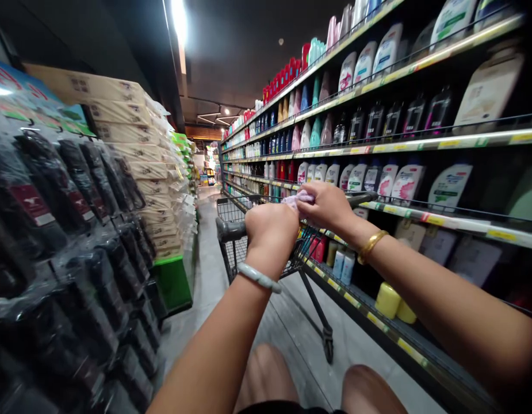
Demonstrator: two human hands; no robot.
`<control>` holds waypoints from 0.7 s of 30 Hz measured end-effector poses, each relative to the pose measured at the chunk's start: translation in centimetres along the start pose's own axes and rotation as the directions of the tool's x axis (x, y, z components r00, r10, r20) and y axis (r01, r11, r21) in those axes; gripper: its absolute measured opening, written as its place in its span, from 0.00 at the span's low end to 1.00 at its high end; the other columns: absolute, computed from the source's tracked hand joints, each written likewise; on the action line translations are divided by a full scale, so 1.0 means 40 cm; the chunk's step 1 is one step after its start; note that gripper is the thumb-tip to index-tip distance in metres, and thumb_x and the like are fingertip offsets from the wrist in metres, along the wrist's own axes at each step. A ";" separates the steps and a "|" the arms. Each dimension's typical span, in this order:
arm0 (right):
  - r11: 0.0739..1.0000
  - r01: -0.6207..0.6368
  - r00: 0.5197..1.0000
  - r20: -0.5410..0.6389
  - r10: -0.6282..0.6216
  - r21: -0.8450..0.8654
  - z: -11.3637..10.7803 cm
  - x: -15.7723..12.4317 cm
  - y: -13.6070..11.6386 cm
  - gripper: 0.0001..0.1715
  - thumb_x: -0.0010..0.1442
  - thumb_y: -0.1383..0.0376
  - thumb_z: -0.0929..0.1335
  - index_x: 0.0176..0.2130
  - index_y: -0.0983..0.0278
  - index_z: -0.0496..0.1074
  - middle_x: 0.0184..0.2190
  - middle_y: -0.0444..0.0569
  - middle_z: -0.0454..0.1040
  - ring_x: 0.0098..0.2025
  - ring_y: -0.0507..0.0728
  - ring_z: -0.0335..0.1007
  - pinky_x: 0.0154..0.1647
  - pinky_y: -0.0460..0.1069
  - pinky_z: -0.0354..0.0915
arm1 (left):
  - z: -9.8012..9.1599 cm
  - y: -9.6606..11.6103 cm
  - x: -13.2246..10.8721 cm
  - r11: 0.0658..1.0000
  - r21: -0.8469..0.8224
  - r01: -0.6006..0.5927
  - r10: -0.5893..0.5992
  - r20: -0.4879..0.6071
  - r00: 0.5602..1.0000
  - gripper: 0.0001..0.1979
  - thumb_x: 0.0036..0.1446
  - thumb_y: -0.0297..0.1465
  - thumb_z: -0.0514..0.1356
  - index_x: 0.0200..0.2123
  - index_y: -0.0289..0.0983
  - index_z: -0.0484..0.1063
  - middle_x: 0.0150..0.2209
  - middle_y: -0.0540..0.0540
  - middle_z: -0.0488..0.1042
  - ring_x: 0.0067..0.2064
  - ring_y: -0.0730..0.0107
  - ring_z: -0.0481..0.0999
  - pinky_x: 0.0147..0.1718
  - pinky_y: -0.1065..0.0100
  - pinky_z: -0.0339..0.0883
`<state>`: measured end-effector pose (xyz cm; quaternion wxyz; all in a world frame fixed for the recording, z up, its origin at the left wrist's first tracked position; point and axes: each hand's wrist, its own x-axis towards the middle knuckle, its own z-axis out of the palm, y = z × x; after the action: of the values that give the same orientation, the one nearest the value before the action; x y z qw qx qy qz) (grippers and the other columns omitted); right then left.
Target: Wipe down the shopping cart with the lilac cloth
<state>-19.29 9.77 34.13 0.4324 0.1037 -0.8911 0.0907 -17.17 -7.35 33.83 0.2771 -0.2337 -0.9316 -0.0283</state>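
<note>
A grey shopping cart (232,230) stands right in front of me, its dark handle (364,199) crossing behind my hands. A crumpled light purple cloth (298,199) shows between the hands, at the middle of the handle. My left hand (272,229) is closed in a fist against the cloth, its fingertips turned out of sight; a pale bangle circles that wrist. Fingers bent, my right hand (326,206) pinches the cloth from the other side; a gold bracelet is on its wrist. Whether either hand also touches the handle is hidden.
Shelves (447,214) with shampoo bottles (407,183) run along the right. At left hang plastic-wrapped dark goods (87,167), with stacked beige packs (123,126) on a green base (173,284) beyond. A grey-floored aisle (209,230) leads ahead. My knees (270,374) show below.
</note>
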 end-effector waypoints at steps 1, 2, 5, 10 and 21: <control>1.000 -0.012 1.000 0.007 0.012 0.013 0.003 0.006 0.008 0.11 0.58 0.58 0.67 0.35 0.61 0.76 0.36 0.51 0.79 0.37 0.58 0.68 0.34 0.49 0.54 | 0.004 0.009 0.009 1.000 -0.013 -0.002 0.003 0.011 1.000 0.23 0.69 0.27 0.46 0.41 0.34 0.83 0.38 0.33 0.83 0.44 0.50 0.83 0.37 0.59 0.71; 0.999 -0.043 0.999 0.019 0.043 0.019 0.006 0.013 0.020 0.11 0.58 0.58 0.67 0.34 0.61 0.76 0.36 0.51 0.79 0.36 0.57 0.68 0.34 0.49 0.54 | 0.007 0.019 0.016 1.000 -0.025 -0.006 0.006 0.024 1.000 0.23 0.70 0.27 0.45 0.42 0.33 0.82 0.40 0.32 0.83 0.45 0.50 0.83 0.37 0.59 0.71; 0.983 -0.178 0.982 0.052 0.180 -0.037 0.005 0.024 0.055 0.13 0.58 0.57 0.67 0.33 0.62 0.76 0.35 0.50 0.80 0.33 0.56 0.66 0.32 0.49 0.51 | 0.010 0.057 0.025 0.999 -0.042 -0.032 0.034 0.050 0.998 0.24 0.72 0.29 0.44 0.47 0.30 0.81 0.44 0.29 0.82 0.48 0.51 0.83 0.39 0.61 0.70; 0.995 -0.090 0.995 0.044 0.091 -0.039 -0.014 0.007 0.064 0.12 0.58 0.57 0.67 0.33 0.62 0.76 0.36 0.51 0.79 0.35 0.57 0.67 0.33 0.49 0.51 | -0.035 0.077 -0.002 0.988 0.001 -0.151 0.151 0.066 0.986 0.18 0.68 0.25 0.50 0.50 0.29 0.79 0.48 0.30 0.81 0.53 0.51 0.80 0.50 0.57 0.66; 0.998 -0.052 0.999 0.017 0.052 0.027 -0.026 -0.012 0.045 0.08 0.59 0.59 0.69 0.34 0.62 0.75 0.35 0.49 0.76 0.35 0.55 0.65 0.34 0.49 0.52 | -0.042 -0.102 0.046 0.963 -0.266 -0.046 0.124 0.285 0.950 0.27 0.64 0.42 0.44 0.32 0.38 0.82 0.28 0.43 0.80 0.29 0.63 0.75 0.28 0.64 0.59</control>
<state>-18.69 11.83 34.26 0.4213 0.0872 -0.8956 0.1134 -19.53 -10.52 36.56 0.1012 -0.3095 -0.9401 -0.1006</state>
